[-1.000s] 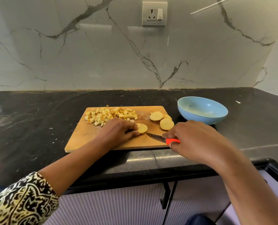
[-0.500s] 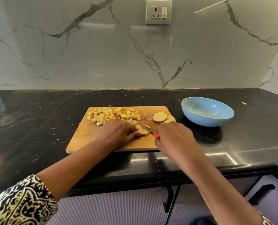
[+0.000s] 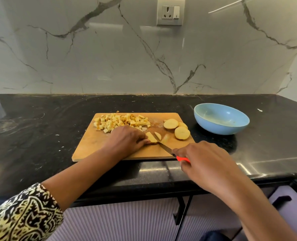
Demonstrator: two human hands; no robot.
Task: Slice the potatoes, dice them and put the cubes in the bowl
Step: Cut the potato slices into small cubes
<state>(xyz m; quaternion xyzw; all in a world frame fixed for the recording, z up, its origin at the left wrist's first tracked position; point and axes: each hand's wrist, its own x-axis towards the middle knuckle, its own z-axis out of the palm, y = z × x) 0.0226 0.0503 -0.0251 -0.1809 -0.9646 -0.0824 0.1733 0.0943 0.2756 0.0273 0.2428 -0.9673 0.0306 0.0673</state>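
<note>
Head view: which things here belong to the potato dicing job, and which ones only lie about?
In the job:
cutting board, potato cubes, round slices, cut slice held by left hand, knife in right hand, blue bowl.

Lying about:
wall socket, cabinet handle, white crumbs on counter.

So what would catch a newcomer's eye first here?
The hands on the wooden cutting board: the left hand holds a half-cut potato slice while the right hand grips an orange-handled knife beside it. A pile of potato cubes lies at the board's far left, and the blue bowl to its right holds no cubes.
</note>
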